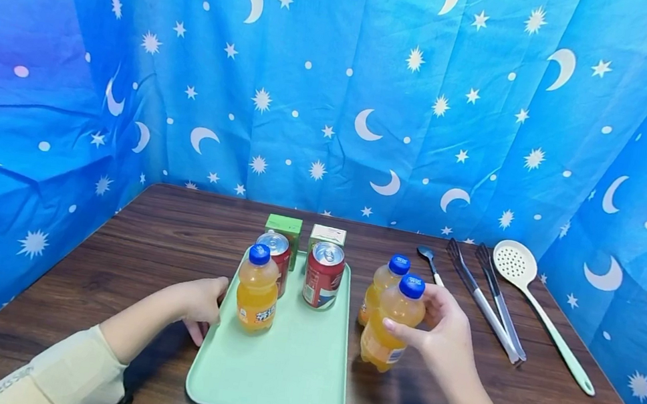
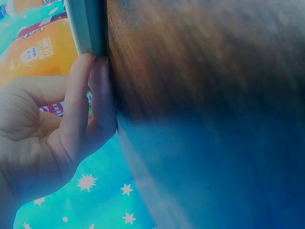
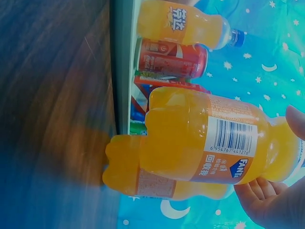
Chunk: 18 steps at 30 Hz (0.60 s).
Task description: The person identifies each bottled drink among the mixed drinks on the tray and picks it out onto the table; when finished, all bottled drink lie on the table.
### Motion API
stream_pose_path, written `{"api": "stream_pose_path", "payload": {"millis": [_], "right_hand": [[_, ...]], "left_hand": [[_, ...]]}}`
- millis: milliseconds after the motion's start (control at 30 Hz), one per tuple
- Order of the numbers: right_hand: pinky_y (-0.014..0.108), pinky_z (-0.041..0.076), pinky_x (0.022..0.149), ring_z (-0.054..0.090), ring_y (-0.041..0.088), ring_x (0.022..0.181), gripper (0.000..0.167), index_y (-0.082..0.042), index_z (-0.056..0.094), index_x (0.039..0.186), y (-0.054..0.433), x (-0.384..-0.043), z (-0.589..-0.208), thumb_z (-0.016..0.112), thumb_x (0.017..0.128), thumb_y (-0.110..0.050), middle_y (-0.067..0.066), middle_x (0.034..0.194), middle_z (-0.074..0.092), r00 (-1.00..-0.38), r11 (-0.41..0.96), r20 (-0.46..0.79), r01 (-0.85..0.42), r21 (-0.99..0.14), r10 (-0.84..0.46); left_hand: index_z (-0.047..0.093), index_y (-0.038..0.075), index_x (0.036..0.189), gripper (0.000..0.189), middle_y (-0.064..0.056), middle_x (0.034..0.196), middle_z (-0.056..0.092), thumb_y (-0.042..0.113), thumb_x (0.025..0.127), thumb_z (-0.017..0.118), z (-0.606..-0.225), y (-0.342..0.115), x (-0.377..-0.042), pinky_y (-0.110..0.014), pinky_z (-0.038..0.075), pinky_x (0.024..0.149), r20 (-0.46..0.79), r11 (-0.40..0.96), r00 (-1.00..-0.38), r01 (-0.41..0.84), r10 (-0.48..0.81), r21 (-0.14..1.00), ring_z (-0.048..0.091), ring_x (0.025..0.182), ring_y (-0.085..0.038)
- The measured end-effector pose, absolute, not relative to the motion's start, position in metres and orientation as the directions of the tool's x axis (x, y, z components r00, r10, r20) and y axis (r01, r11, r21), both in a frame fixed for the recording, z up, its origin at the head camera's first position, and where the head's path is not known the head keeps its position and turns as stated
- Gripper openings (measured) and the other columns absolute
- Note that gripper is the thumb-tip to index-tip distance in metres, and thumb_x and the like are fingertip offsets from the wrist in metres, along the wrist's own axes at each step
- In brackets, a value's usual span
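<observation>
My right hand [image 1: 443,335] grips an orange soda bottle [image 1: 389,328] near its neck, thumb on one side and fingers on the other. In the right wrist view its base hangs a little above the tabletop. Just behind it, a second orange soda bottle [image 1: 381,283] stands on the table beside the tray. At the left rim of the green tray [image 1: 283,386], my left hand [image 1: 198,304] holds the edge with its fingertips [image 2: 85,59]. On the tray stand a third orange soda bottle [image 1: 257,288], a red can [image 1: 324,276] and another red can [image 1: 282,261] partly hidden behind that bottle.
Two small cartons, a green carton [image 1: 284,224] and a white-topped carton [image 1: 328,234], stand at the tray's far end. Right of the bottles lie a spoon [image 1: 430,261], tongs [image 1: 489,310] and a white skimmer [image 1: 546,313]. A blue patterned curtain [image 1: 336,96] encloses the wooden table [image 1: 187,226].
</observation>
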State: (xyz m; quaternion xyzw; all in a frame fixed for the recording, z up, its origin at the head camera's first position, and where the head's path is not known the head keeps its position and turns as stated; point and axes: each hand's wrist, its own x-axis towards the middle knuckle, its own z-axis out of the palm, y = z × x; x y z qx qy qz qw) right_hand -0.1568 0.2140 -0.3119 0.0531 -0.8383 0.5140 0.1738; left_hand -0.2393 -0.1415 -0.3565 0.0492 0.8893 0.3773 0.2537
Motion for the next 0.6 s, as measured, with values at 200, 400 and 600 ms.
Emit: {"api": "stream_pose_path", "payload": {"millis": [200, 400, 600], "right_hand": [[0.036, 0.046, 0.096, 0.058, 0.022, 0.107, 0.056, -0.001, 0.050, 0.115, 0.2177, -0.1577, -0.3106, 0.082, 0.072, -0.015, 0.012, 0.115, 0.061, -0.941, 0.477, 0.324, -0.242, -0.845, 0.097], [0.024, 0.048, 0.090, 0.058, 0.019, 0.103, 0.056, -0.002, 0.051, 0.115, 0.2212, -0.1595, -0.3105, 0.082, 0.071, -0.017, 0.010, 0.113, 0.061, -0.941, 0.489, 0.320, -0.230, -0.841, 0.108], [0.018, 0.047, 0.085, 0.056, 0.020, 0.103, 0.056, -0.001, 0.049, 0.115, 0.2244, -0.1583, -0.3067, 0.081, 0.073, -0.018, 0.011, 0.114, 0.060, -0.944, 0.493, 0.306, -0.210, -0.844, 0.123]], "left_hand": [[0.041, -0.001, 0.106, 0.041, -0.016, 0.087, 0.052, -0.018, 0.073, 0.057, -0.3571, -0.1424, -0.2390, -0.038, 0.057, 0.047, -0.409, 0.707, -0.867, -0.098, 0.284, 0.700, 0.061, 0.059, -0.029], [0.041, 0.000, 0.106, 0.041, -0.016, 0.087, 0.053, -0.018, 0.073, 0.057, -0.3572, -0.1423, -0.2394, -0.038, 0.057, 0.047, -0.409, 0.707, -0.868, -0.099, 0.282, 0.700, 0.061, 0.059, -0.029], [0.040, 0.000, 0.104, 0.041, -0.016, 0.086, 0.052, -0.017, 0.072, 0.058, -0.3568, -0.1414, -0.2392, -0.038, 0.057, 0.047, -0.413, 0.709, -0.868, -0.107, 0.275, 0.697, 0.061, 0.059, -0.029]]}}
